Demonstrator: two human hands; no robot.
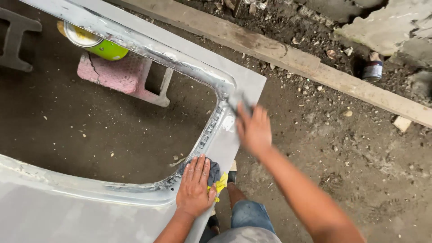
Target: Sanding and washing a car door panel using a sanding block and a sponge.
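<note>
A grey primed car body panel (67,211) with a large window opening stands on a dirt floor. My left hand (194,186) lies flat on the panel's lower inner corner, pressing on a grey and yellow cloth (218,177). My right hand (253,128) is blurred with motion at the panel's upper right corner. It holds a small grey piece, perhaps sandpaper (237,100), against the panel surface. The bare metal edge (180,58) of the opening shines along the top.
A pink plastic stool (121,76) with a green and yellow can (96,42) stands behind the opening. A long wooden plank (288,56) crosses the ground at the top right, with a small dark can (372,70) and rubble beyond it. My knee in jeans (249,216) is below.
</note>
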